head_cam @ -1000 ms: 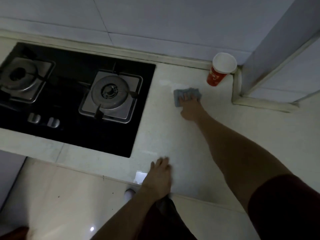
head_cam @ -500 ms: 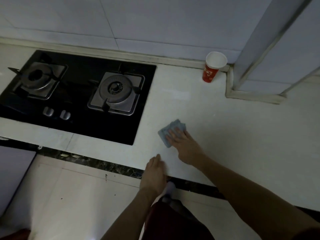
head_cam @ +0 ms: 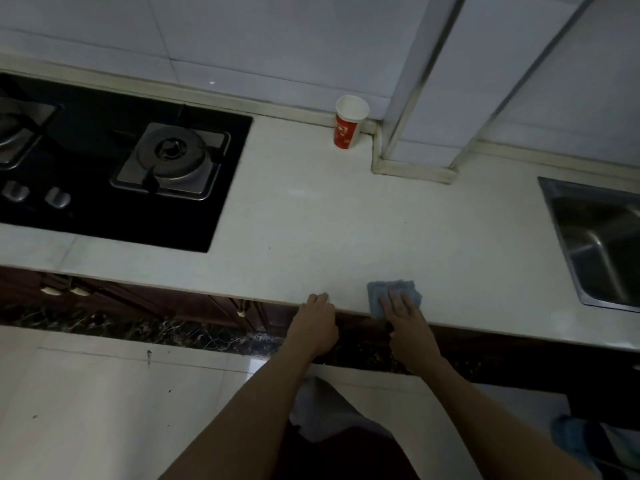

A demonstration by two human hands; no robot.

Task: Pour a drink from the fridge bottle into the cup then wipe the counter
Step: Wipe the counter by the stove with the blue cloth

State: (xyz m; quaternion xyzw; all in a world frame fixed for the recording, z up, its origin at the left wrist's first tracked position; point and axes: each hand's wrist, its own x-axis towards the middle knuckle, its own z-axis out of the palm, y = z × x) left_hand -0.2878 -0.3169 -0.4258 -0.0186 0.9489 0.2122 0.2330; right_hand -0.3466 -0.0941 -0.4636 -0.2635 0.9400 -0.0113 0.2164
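A red paper cup (head_cam: 348, 128) with a white inside stands upright at the back of the pale counter (head_cam: 329, 220), against the wall. A small blue cloth (head_cam: 381, 292) lies flat at the counter's front edge. My right hand (head_cam: 403, 318) presses down on it with fingers spread. My left hand (head_cam: 317, 322) rests on the counter's front edge just left of the cloth, fingers curled over the lip, holding nothing else. No bottle is in view.
A black gas hob (head_cam: 114, 164) with two burners fills the counter's left part. A steel sink (head_cam: 602, 244) is set in at the right. A tiled pillar (head_cam: 426, 147) juts out behind, beside the cup. Dark cabinet fronts (head_cam: 138, 299) lie below the counter.
My right hand has dragged the cloth from near the cup back across the counter to its front edge. The view has pulled back, bringing the sink into sight. My left hand has stayed at the edge.
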